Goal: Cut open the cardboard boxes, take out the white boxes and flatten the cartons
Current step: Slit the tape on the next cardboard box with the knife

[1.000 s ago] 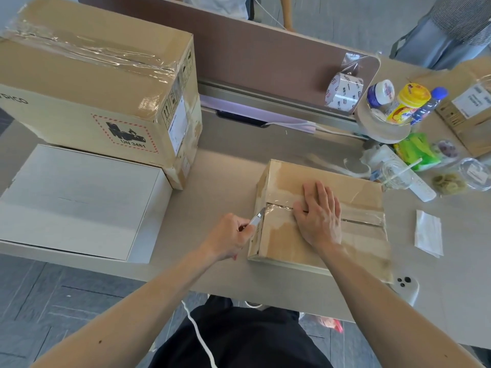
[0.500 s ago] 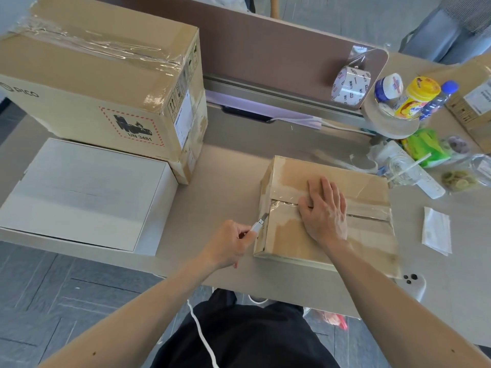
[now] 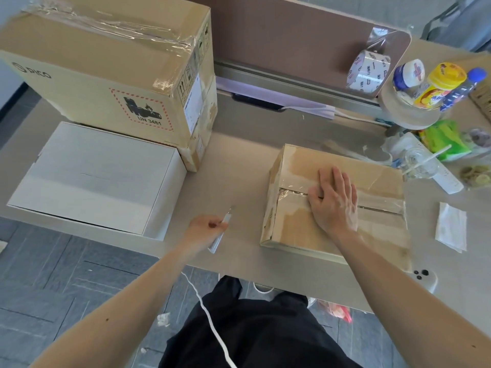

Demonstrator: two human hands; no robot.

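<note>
Small cardboard box point(image 3: 292, 227) lies flat near the desk's point(image 3: 239, 168) front edge, right of centre, w/ clear tape over its top seam. R hand point(image 3: 333, 200) rests flat on it, fingers straight, across that seam. L hand point(image 3: 204, 231) is left of the box, apart from it, fingers curled round a utility knife point(image 3: 215, 243), blade end pointing twd the far edge. Big taped carton point(image 3: 101, 70) sits at the far-left corner, white box point(image 3: 93, 179) just in front of it at the front edge. White napkin point(image 3: 451, 227) lies right of the small box.
</note>
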